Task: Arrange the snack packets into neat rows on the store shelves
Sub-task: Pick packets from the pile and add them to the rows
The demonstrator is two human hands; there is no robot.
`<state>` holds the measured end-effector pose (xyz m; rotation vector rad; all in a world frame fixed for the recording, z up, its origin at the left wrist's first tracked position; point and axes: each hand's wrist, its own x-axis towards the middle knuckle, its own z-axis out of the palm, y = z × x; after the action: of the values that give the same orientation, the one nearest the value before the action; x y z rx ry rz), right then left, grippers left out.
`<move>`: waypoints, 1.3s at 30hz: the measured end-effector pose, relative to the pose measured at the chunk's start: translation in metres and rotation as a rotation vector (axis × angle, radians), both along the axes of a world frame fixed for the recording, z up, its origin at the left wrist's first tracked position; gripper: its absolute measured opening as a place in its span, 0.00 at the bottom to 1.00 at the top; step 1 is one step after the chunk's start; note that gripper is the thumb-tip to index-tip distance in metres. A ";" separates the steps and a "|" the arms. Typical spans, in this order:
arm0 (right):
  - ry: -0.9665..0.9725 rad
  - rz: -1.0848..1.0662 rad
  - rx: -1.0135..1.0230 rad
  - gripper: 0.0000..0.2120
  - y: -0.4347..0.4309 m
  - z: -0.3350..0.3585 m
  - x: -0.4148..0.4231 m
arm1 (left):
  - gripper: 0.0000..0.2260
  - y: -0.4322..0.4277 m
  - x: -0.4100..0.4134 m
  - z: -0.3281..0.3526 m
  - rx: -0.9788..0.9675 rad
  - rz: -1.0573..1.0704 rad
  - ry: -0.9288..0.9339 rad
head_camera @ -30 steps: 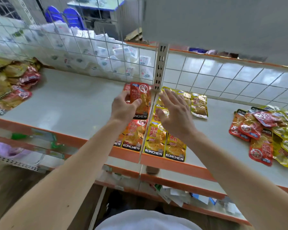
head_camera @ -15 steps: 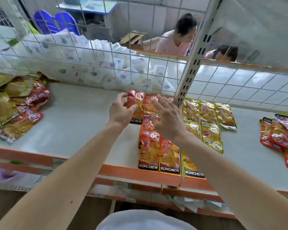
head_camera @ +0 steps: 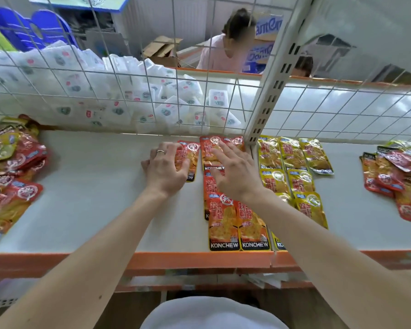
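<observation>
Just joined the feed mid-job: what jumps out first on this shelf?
The left hand and right hand are spread over glossy red foil snack packets lined up mid-way along the white metal shelf. Right of them sit neat yellow foil snack packets. A jumbled left heap and right heap of mixed packets lie at the far ends.

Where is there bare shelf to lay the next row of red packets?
Widest bare shelf lies between the left mixed pile and the left hand. A narrower strip separates the yellow rows from the right pile. Crowded around the red rows.

left hand (head_camera: 166,167), right hand (head_camera: 235,173) palm-down.
</observation>
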<state>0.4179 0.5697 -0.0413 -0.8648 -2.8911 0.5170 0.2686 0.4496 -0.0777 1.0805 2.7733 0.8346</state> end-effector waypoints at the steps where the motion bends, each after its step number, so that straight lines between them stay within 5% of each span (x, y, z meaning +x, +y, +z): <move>1: -0.031 0.011 -0.005 0.28 -0.001 -0.002 0.000 | 0.22 -0.002 0.001 0.000 -0.016 -0.088 0.044; 4: -0.096 0.041 -0.007 0.28 -0.004 -0.007 -0.001 | 0.21 -0.006 0.002 -0.004 -0.078 -0.216 0.138; 18: -0.169 0.048 -0.062 0.28 -0.011 -0.008 0.000 | 0.21 0.015 0.001 -0.002 -0.211 -0.181 0.144; 26: -0.021 0.016 -0.074 0.27 -0.020 -0.001 0.015 | 0.23 0.001 0.026 0.006 0.164 -0.145 0.129; 39: 0.179 -0.141 0.040 0.27 0.012 0.034 0.145 | 0.21 0.037 0.141 0.040 0.102 -0.370 0.204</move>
<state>0.5624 0.5819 -0.0076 -0.9548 -2.6479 0.4947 0.4100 0.4866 -0.0372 1.7165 2.5709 0.8644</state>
